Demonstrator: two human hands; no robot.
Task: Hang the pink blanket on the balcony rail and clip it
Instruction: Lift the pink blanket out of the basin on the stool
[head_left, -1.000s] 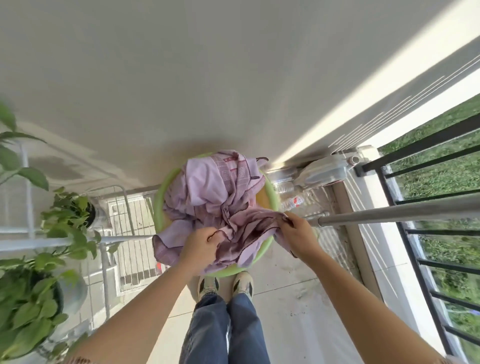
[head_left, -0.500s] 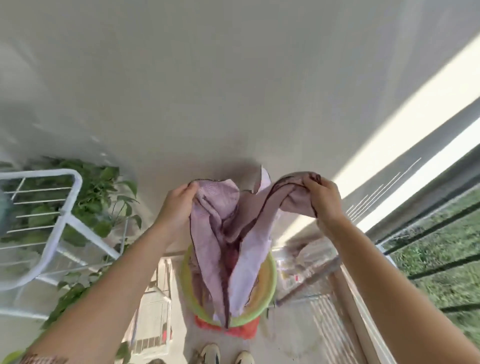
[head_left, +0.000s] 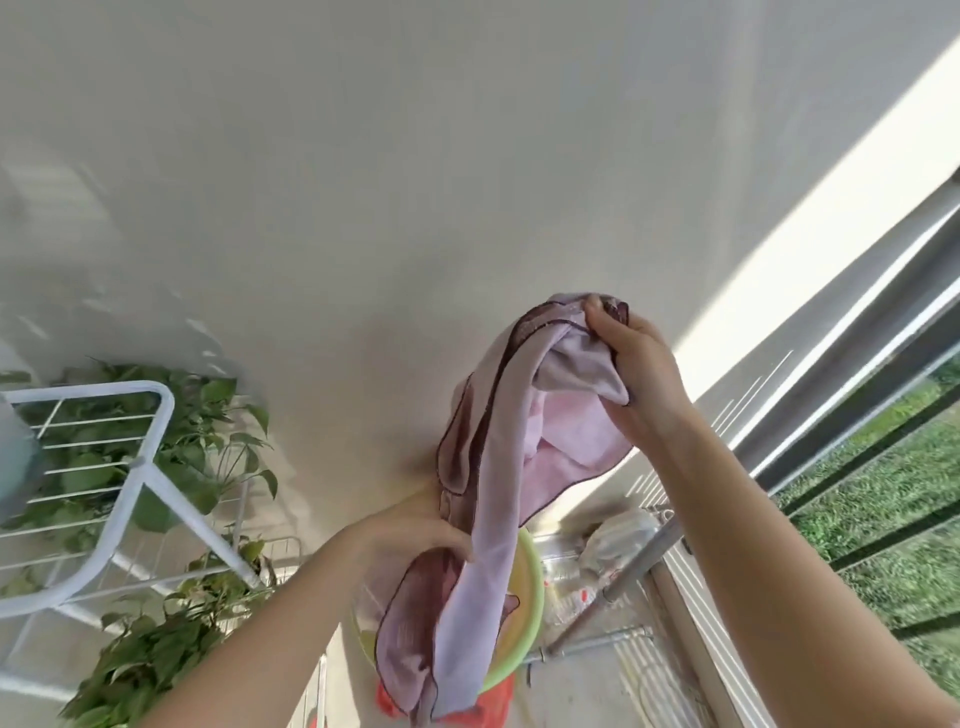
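Note:
The pink blanket (head_left: 498, 467), with a dark stitched edge, hangs bunched in the air in front of the white wall. My right hand (head_left: 636, 364) grips its top corner high up at the right of centre. Lower down, my left hand (head_left: 410, 540) holds the cloth's middle fold from the left. The blanket's lower end dangles over a green basin (head_left: 524, 613) on the floor. The dark balcony rail (head_left: 878, 374) runs along the right side, apart from the blanket. No clip shows.
A white wire drying rack (head_left: 140, 467) stands at the left with leafy green plants (head_left: 171, 639) around it. A grey metal pole (head_left: 628, 577) slants by the basin. Something red (head_left: 493, 701) lies under the basin. Grass shows beyond the railing.
The blanket has come up out of the basin. My right hand stayed high and moved right, while my left hand slid down from the top edge to the middle of the cloth.

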